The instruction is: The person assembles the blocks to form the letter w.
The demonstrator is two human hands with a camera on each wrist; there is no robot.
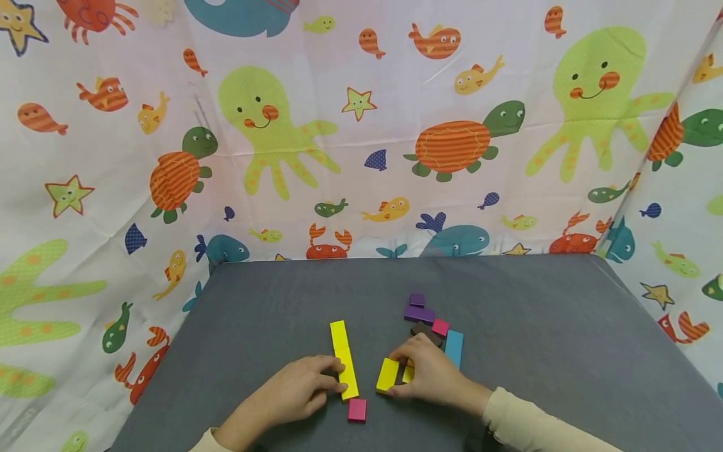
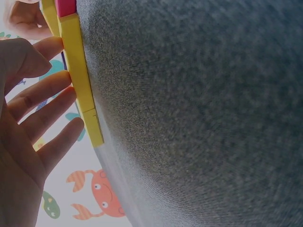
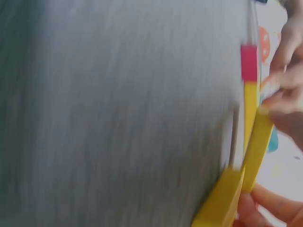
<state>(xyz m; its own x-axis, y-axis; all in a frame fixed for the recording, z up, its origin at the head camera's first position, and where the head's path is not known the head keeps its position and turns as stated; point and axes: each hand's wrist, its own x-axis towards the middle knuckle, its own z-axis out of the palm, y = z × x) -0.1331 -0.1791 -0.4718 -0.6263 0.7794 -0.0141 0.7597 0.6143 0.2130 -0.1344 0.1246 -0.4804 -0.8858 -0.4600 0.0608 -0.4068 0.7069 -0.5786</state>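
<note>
On the table (image 1: pixel 254 301), two blocks made a row (image 1: pixel 346 370), end to end; a near block (image 1: pixel 357 410) sat at the row's front end; the left hand (image 1: pixel 302 389) was at the row's left side; to the right was a held block (image 1: pixel 386 375), in the right hand (image 1: pixel 432 373); back blocks (image 1: pixel 420 313) lay behind that hand; a cloth (image 1: pixel 395 94) hung behind the table.
</note>
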